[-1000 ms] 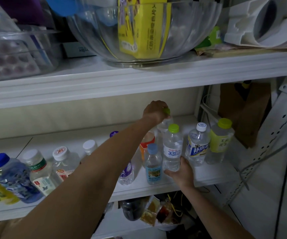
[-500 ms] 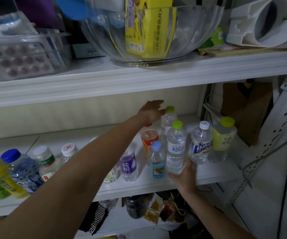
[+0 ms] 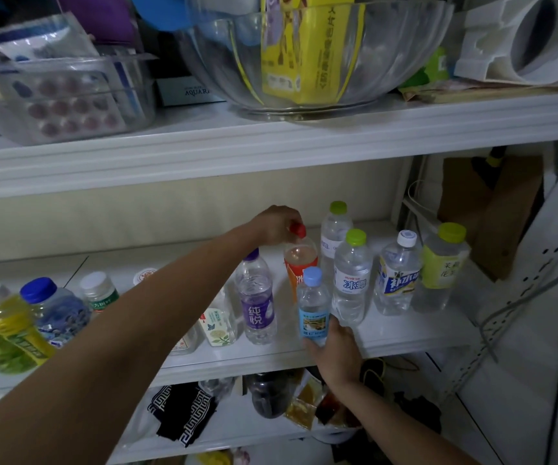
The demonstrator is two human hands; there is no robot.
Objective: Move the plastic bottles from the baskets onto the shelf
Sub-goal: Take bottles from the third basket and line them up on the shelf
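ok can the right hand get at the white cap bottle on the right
Probably, once free: the right hand grips the light-blue-capped bottle, but the white-capped bottle stands near the shelf front with nothing before it.

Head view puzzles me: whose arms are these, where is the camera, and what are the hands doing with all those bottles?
No machine here: these are a person's two bare arms, filmed by a wide-angle camera worn on the head, looking forward and down. The left hand pinches the red cap of an orange-labelled bottle further back on the white shelf. The right hand grips the base of a small blue-capped bottle near the front edge. Other plastic bottles stand around them, among them a purple-labelled one and a green-capped one. A big glass bowl sits on the shelf above.
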